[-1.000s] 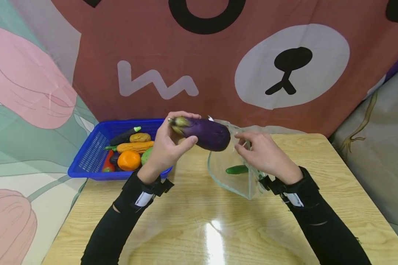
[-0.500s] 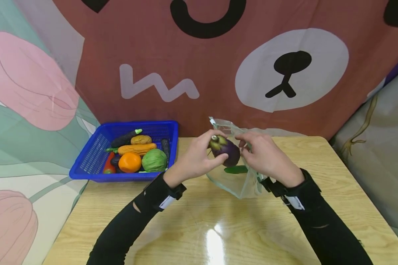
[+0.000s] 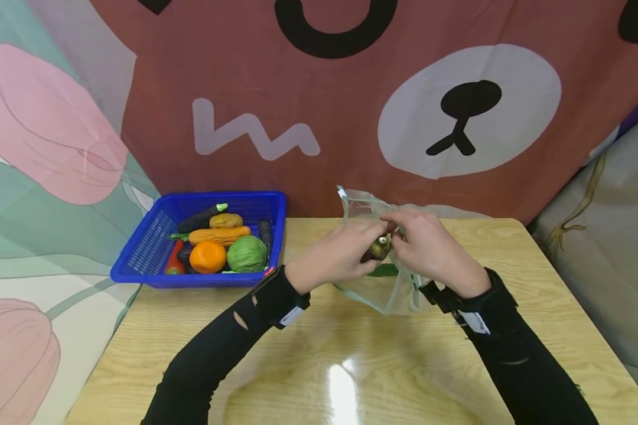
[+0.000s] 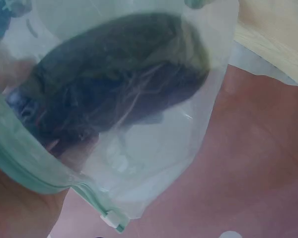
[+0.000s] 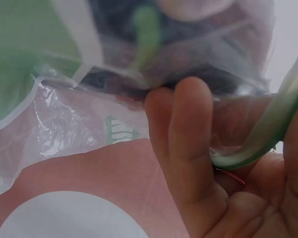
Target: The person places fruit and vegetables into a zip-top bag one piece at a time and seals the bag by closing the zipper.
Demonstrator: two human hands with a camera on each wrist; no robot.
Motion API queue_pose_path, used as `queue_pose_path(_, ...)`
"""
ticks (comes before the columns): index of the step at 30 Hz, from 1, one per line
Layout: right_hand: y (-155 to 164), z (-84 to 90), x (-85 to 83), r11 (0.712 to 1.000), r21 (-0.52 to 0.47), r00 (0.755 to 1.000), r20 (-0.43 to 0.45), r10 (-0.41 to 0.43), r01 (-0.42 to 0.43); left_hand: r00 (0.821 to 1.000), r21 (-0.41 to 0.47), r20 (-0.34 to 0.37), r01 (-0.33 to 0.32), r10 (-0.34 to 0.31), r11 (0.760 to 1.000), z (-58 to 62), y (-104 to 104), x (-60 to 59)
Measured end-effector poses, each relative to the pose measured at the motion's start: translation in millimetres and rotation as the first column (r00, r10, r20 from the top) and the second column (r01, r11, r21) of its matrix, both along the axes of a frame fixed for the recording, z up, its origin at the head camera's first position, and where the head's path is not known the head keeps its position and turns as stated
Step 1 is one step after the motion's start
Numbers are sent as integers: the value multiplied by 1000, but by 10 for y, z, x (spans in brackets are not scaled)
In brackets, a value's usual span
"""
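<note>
With its fingers round the stem end, my left hand (image 3: 342,252) grips a purple eggplant (image 3: 374,249) at the mouth of a clear zip bag (image 3: 369,298). Through the plastic in the left wrist view, the eggplant's dark body (image 4: 124,79) lies inside the bag, near the green-edged opening with its white slider (image 4: 111,218). My right hand (image 3: 427,251) pinches the bag's rim from the right; in the right wrist view its fingers (image 5: 191,129) sit against the plastic. A green cucumber (image 3: 385,270) shows in the bag, partly covered by the left hand.
A blue plastic basket (image 3: 133,268) stands at the left on the wooden table (image 3: 276,360). It holds an orange (image 3: 208,257), a green cabbage (image 3: 247,254), a yellow carrot-like vegetable (image 3: 219,236) and several other vegetables. A printed cloth (image 3: 340,118) hangs behind the table.
My left hand has moved right and down with the eggplant, from above the bag into its mouth. My right hand has stayed at the bag's rim.
</note>
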State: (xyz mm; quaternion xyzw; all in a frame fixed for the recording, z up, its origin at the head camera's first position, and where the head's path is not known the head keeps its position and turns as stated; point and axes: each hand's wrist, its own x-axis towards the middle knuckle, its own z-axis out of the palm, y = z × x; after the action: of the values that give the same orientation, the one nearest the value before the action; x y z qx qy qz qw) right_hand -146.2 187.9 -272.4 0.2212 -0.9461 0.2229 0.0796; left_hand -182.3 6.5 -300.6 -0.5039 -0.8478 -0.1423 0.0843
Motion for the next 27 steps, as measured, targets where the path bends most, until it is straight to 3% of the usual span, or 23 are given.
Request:
queue_pose_path(4, 1, -3, -1, 1000, -5, 1000, -7, 9, -9, 999, -78, -44, -7, 4, 997, -6, 16, -67)
queue_pose_path(10, -3, 22, -1, 999, -16, 999, -35, 34, -35, 994, -148, -96, -69, 55, 987, -28, 26, -128)
queue_pose_path(20, -56, 64, -6, 999, -21, 999, -33, 41, -41, 982, -90, -120, -154, 142, 984, -97, 44, -250)
queue_pose_path(24, -74, 63, -13, 999, -26, 998, -39, 42, -43, 987, -124, -83, -150, 140, 981, -115, 38, -272)
queue_pose_path(27, -82, 58, -19, 999, -23, 999, -32, 37, -38, 994, -125, -23, -105, 103, 987, -84, 3, -240)
